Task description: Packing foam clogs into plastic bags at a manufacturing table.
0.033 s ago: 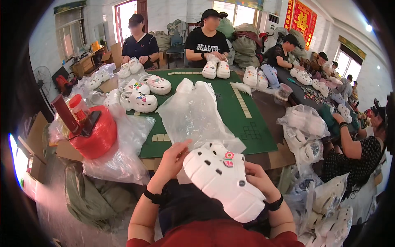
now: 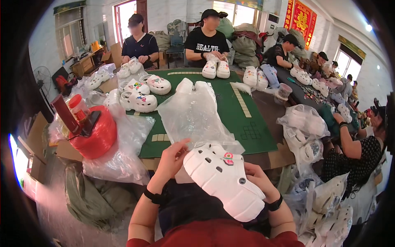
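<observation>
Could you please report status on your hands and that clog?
Right hand holds white clog, left hand at its edge. Flower charm on clog. Clear plastic bag beyond, on green mat.

There, at the near edge of the desk (image 2: 279, 158), the right hand (image 2: 260, 179) holds a clog (image 2: 222, 177), left hand (image 2: 173, 158) beside its toe.

Red short-sleeved top (image 2: 214, 235); black bands (image 2: 154, 196), both wrists; dark legwear (image 2: 193, 212).
</observation>
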### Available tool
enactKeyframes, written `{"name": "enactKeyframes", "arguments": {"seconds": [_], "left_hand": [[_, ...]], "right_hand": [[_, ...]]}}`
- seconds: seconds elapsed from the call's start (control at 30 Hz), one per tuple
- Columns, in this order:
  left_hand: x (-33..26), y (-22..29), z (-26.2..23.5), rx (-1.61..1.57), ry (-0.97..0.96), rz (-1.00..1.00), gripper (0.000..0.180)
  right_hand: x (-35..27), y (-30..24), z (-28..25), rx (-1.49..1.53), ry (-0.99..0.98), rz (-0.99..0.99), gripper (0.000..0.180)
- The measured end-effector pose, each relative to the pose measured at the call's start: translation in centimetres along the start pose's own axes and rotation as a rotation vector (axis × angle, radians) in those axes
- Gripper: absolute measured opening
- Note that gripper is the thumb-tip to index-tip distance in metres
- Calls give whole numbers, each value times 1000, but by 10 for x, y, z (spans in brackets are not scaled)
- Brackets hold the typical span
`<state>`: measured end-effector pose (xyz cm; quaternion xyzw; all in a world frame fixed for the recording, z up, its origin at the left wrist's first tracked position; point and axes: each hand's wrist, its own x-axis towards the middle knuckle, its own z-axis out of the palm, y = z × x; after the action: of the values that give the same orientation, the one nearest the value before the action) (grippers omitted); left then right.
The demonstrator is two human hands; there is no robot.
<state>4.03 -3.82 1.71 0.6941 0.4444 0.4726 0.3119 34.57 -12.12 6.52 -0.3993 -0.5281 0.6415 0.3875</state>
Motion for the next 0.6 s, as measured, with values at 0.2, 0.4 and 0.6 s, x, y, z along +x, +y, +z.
{"name": "enactKeyframes", "arguments": {"seconds": [0.2,0.4,0.6], "left_hand": [[4,13,-3,-174,-76,-107,27],[-5,17,-16,-139,-130,-73,22],[-15,21,-7,-127,-74,66,17]], "right_hand": [[-4,4,-4,-212,-185,-97,54],[7,6,-9,-434,-65,-153,45],[14,33,-9,-116,70,-97,43]]}}
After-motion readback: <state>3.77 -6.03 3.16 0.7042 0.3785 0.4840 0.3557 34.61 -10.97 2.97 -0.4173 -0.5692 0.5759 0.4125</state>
